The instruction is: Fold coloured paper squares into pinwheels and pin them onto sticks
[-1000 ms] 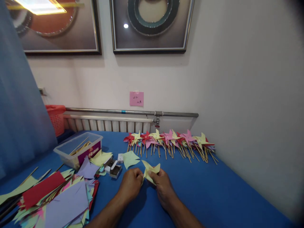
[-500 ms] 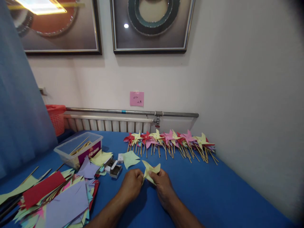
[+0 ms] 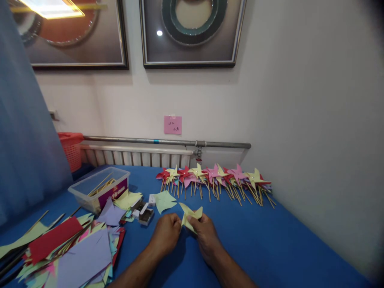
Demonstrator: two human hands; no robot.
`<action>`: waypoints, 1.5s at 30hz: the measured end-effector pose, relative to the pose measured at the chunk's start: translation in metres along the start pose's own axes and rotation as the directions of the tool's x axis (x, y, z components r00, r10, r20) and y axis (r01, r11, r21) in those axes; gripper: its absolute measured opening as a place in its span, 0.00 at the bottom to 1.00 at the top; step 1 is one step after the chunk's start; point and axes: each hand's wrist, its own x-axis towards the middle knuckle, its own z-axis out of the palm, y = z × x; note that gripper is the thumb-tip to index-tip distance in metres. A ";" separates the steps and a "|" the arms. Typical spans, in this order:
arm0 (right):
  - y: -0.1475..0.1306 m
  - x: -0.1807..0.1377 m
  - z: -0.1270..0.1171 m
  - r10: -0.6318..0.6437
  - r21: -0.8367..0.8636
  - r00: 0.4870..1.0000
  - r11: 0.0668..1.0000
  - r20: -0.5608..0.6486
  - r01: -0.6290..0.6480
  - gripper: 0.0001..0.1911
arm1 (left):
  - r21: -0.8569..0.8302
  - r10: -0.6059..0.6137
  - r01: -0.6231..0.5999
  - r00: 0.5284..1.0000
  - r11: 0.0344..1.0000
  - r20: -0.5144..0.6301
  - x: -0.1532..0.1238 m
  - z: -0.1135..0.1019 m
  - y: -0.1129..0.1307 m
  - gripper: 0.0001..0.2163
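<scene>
A pale yellow paper pinwheel (image 3: 186,211) with folded blades is in front of me, above the blue table. My right hand (image 3: 207,236) grips it from the right, the thumb pressed on its middle. Right at its left edge, my left hand (image 3: 167,232) is closed in a fist; what its fingers hold, if anything, is hidden. Just beyond my hands lies a flat light green slit paper (image 3: 164,201). Small open boxes (image 3: 146,216) sit to the left of it, next to a small white box (image 3: 152,199).
Finished pinwheels on sticks (image 3: 213,178) lie in a row at the back. To the left stand a plastic tub (image 3: 90,184) of sticks and a pile of coloured papers (image 3: 84,256). A red basket (image 3: 72,154) stands behind, near a pipe (image 3: 135,140) and blue curtain (image 3: 27,120).
The pinwheel's lower left edge has shifted slightly to the right beside my left fist. Otherwise both hands keep their places.
</scene>
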 end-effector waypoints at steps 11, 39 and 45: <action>0.001 -0.001 0.001 -0.018 -0.007 1.000 1.000 0.011 0.018 0.22 | 0.062 0.049 -0.047 0.998 0.997 -0.025 -0.003 -0.002 0.000 0.11; -0.005 -0.005 0.004 -0.018 0.009 1.000 1.000 0.019 0.017 0.21 | 0.130 0.063 -0.058 0.998 0.990 -0.030 -0.004 0.001 -0.001 0.11; -0.004 -0.004 0.003 -0.015 0.019 1.000 1.000 0.027 0.014 0.21 | 0.147 0.072 -0.065 0.996 0.987 -0.043 -0.006 0.001 0.002 0.10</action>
